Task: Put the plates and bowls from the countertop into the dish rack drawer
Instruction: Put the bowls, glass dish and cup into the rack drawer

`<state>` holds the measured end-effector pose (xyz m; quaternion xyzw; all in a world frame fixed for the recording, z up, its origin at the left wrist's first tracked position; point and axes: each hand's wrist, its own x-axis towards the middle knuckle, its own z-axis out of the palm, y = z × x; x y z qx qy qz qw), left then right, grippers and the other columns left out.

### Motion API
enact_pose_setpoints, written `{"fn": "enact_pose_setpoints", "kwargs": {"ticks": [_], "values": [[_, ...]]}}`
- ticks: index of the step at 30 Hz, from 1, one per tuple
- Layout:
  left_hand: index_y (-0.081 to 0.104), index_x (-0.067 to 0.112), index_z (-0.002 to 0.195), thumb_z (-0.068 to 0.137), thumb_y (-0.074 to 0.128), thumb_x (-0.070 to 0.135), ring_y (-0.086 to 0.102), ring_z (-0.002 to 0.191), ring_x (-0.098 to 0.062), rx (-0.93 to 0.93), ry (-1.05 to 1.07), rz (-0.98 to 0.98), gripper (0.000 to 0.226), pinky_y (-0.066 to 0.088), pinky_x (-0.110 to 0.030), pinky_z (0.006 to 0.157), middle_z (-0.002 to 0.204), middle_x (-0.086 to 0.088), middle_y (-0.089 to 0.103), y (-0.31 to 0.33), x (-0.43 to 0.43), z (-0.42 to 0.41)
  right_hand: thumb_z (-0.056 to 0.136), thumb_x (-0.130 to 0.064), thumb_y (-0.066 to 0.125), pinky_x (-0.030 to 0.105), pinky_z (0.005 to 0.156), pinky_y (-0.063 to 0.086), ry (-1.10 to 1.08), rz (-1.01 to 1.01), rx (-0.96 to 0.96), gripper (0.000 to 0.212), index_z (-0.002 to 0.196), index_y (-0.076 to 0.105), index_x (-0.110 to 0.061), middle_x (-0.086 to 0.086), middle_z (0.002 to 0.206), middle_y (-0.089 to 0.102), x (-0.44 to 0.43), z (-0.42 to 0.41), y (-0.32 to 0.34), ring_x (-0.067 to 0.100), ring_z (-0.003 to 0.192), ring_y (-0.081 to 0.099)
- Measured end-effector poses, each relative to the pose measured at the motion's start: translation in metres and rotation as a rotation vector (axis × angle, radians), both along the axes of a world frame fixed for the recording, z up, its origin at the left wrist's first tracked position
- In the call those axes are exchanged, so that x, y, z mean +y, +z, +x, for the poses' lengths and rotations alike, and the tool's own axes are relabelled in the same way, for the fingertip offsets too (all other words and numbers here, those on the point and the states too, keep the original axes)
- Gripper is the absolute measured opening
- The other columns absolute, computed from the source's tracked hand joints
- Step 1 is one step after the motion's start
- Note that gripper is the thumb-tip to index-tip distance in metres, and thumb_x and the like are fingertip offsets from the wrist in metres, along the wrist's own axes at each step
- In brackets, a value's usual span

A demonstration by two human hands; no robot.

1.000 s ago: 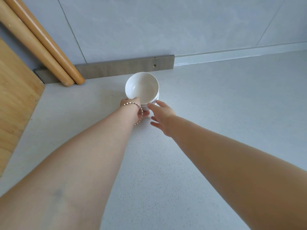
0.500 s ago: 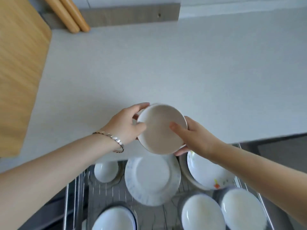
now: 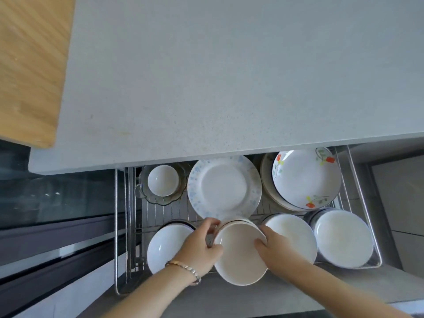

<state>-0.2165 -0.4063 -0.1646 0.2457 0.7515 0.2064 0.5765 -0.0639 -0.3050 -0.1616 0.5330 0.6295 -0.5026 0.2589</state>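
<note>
while both hands' fingers grip the stacked bowls (image 3: 239,255) over the dish rack drawer (image 3: 364,216), lower bowls stay mostly hidden.

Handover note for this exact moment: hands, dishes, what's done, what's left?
Left hand and right hand both grip the stacked white ceramic bowls, held low over the front row of the wire dish rack drawer.
Already in the drawer: blue-speckled plate, red-flower plate, small white bowl in a glass dish, more white bowls in front.
The visible grey countertop holds no dishes.
Left: set the stack down, release.
</note>
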Motion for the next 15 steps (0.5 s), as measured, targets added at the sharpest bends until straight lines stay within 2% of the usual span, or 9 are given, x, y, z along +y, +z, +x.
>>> {"fn": "enact_pose_setpoints", "kwargs": {"ticks": [1, 4, 6, 9, 12, 15], "values": [[0.047, 0.038, 0.113, 0.082, 0.050, 0.008, 0.057, 0.090, -0.003, 0.005, 0.015, -0.039, 0.043, 0.043, -0.012, 0.071, 0.120, 0.008, 0.059, -0.013, -0.003, 0.005, 0.094, -0.019, 0.037, 0.025, 0.065, 0.040, 0.020, -0.004, -0.020, 0.023, 0.110, 0.054, -0.018, 0.003, 0.093, 0.065, -0.006, 0.000, -0.013, 0.021, 0.080, 0.056], [0.047, 0.028, 0.126, 0.085, 0.044, 0.005, 0.057, 0.101, -0.016, 0.045, 0.006, -0.159, 0.047, 0.046, -0.026, 0.083, 0.120, 0.002, 0.060, -0.047, -0.007, 0.014, 0.093, -0.013, 0.036, 0.028, 0.081, 0.045, 0.008, -0.060, -0.103, 0.035, 0.123, 0.053, -0.011, 0.013, 0.118, 0.062, -0.023, -0.004, -0.044, 0.029, 0.106, 0.058], [0.045, 0.023, 0.131, 0.088, 0.042, 0.005, 0.057, 0.110, -0.023, 0.099, -0.078, -0.232, 0.047, 0.046, -0.029, 0.087, 0.129, -0.004, 0.055, -0.070, -0.006, 0.020, 0.090, -0.009, 0.035, 0.031, 0.083, 0.046, -0.031, -0.096, -0.147, 0.044, 0.133, 0.043, -0.015, 0.015, 0.122, 0.059, -0.032, -0.007, -0.060, 0.032, 0.109, 0.057], [0.041, 0.019, 0.135, 0.090, 0.039, 0.004, 0.056, 0.114, -0.029, 0.183, -0.237, -0.318, 0.047, 0.046, -0.034, 0.091, 0.133, -0.012, 0.047, -0.093, -0.004, 0.024, 0.086, -0.004, 0.033, 0.032, 0.075, 0.046, -0.106, -0.150, -0.144, 0.064, 0.144, 0.021, -0.029, 0.018, 0.123, 0.057, -0.044, -0.010, -0.080, 0.034, 0.102, 0.058], [0.040, 0.019, 0.136, 0.087, 0.041, -0.003, 0.057, 0.113, -0.028, 0.197, -0.302, -0.367, 0.053, 0.048, -0.036, 0.091, 0.131, -0.011, 0.052, -0.113, -0.001, 0.027, 0.084, -0.003, 0.034, 0.029, 0.072, 0.042, -0.164, -0.182, -0.177, 0.068, 0.146, 0.018, -0.028, 0.017, 0.125, 0.055, -0.051, -0.012, -0.098, 0.031, 0.097, 0.056], [0.032, 0.020, 0.140, 0.085, 0.040, -0.005, 0.058, 0.110, -0.030, 0.185, -0.335, -0.387, 0.061, 0.049, -0.038, 0.090, 0.126, -0.014, 0.055, -0.129, 0.003, 0.033, 0.085, -0.003, 0.038, 0.031, 0.078, 0.044, -0.245, -0.145, -0.200, 0.065, 0.145, 0.023, -0.024, 0.016, 0.128, 0.053, -0.055, -0.012, -0.113, 0.033, 0.112, 0.055]]}}
